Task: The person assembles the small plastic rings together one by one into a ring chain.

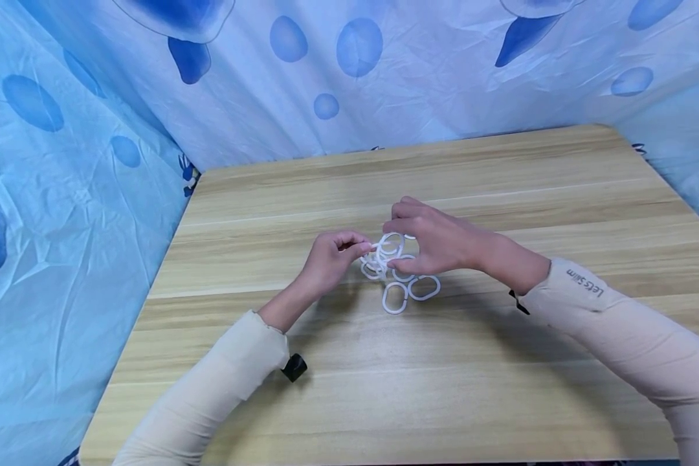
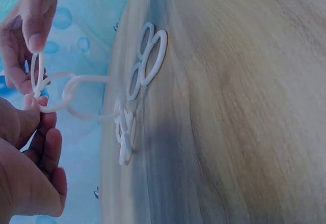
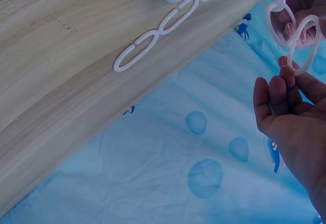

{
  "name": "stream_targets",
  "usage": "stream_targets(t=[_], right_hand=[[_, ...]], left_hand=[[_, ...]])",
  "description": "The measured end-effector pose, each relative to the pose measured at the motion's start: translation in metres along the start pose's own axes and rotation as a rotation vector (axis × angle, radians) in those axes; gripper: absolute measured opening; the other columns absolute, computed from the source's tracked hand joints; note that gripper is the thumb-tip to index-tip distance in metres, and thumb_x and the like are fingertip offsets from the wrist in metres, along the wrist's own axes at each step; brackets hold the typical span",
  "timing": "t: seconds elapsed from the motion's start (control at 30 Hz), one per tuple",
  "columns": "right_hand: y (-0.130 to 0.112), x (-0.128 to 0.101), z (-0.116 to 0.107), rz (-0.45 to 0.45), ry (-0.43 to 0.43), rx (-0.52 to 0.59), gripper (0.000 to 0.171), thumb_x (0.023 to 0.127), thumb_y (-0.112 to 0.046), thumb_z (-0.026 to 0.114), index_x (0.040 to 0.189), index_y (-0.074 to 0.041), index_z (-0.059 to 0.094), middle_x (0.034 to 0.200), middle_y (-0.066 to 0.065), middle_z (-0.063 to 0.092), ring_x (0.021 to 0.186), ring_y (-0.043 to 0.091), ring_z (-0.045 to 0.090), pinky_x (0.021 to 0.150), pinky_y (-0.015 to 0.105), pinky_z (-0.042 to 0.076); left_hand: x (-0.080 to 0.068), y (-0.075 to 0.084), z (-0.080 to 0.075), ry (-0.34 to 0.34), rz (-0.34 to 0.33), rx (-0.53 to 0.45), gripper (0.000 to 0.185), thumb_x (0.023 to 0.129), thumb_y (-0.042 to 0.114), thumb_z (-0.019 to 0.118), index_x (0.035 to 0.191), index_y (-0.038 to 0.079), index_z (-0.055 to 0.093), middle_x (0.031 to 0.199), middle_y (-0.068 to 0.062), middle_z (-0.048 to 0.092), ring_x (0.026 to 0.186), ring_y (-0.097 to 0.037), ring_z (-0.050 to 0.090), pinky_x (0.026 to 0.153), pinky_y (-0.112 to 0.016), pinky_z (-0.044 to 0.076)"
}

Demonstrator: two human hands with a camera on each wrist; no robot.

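My left hand (image 1: 336, 259) pinches a white oval chain link (image 2: 53, 107) between thumb and fingers, above the table. Facing it, my right hand (image 1: 437, 239) holds another white link (image 3: 304, 46) by its edge with thumb and fingertips. These two raised links meet between the hands; whether they are joined is unclear. From the left hand's link a further link (image 2: 89, 79) hangs toward a small cluster (image 2: 125, 137) on the wood. Below the right hand, several links lie flat, among them a nearer one (image 1: 395, 299) and one beside it (image 1: 424, 288). Small gaps show in some.
The wood-grain table (image 1: 443, 388) spreads around both hands. A blue curtain (image 1: 256, 110) with bubble prints hangs behind its far edge and along the left side. Black straps sit under both wrists, over light sleeves (image 1: 210, 382).
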State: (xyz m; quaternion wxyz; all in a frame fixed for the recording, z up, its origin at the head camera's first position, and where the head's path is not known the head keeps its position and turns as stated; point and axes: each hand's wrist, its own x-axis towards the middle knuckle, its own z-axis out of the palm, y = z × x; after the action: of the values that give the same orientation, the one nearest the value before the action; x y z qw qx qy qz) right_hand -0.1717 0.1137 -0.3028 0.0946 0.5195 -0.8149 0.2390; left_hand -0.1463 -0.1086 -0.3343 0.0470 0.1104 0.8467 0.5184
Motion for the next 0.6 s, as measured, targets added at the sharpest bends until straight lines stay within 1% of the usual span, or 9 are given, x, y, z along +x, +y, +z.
stream_targets(t=[0.1,0.27,0.4,0.6], right_hand=[[-0.0002,0.0014,-0.0009,-0.004,-0.004,-0.008,0.036,0.076,-0.027,0.076,0.099,0.000,0.067,0.083,0.007,0.051,0.081,0.019,0.043,0.070,0.031,0.041],[0.0005,0.0025,0.0005,0.000,-0.007,-0.011,0.033,0.075,-0.027,0.076,0.096,-0.002,0.067,0.081,0.007,0.051,0.080,0.018,0.043,0.069,0.030,0.041],[-0.0001,0.0032,0.0013,0.000,-0.005,-0.001,0.030,0.075,-0.026,0.076,0.093,-0.003,0.067,0.079,0.006,0.050,0.078,0.018,0.043,0.068,0.030,0.041],[-0.0011,0.0034,0.0014,0.030,-0.035,0.009,0.030,0.075,-0.028,0.077,0.092,-0.005,0.067,0.079,0.003,0.050,0.078,0.017,0.043,0.069,0.030,0.041]], left_hand=[[-0.0001,0.0009,0.0007,0.031,0.032,0.041,0.010,0.091,0.014,0.067,0.089,0.005,0.073,0.091,-0.005,0.072,0.084,-0.011,0.059,0.075,-0.028,0.048],[0.0001,-0.0007,0.0018,0.079,0.120,0.076,0.007,0.088,0.010,0.069,0.086,0.005,0.074,0.088,-0.005,0.071,0.085,-0.013,0.060,0.078,-0.034,0.048],[0.0000,-0.0024,0.0019,0.102,0.192,0.097,0.005,0.086,0.007,0.070,0.085,0.004,0.074,0.087,-0.006,0.071,0.086,-0.015,0.062,0.079,-0.031,0.048],[-0.0010,-0.0046,0.0015,0.133,0.281,0.121,0.004,0.084,0.006,0.072,0.082,0.003,0.074,0.083,-0.004,0.071,0.083,-0.015,0.062,0.075,-0.027,0.047]])
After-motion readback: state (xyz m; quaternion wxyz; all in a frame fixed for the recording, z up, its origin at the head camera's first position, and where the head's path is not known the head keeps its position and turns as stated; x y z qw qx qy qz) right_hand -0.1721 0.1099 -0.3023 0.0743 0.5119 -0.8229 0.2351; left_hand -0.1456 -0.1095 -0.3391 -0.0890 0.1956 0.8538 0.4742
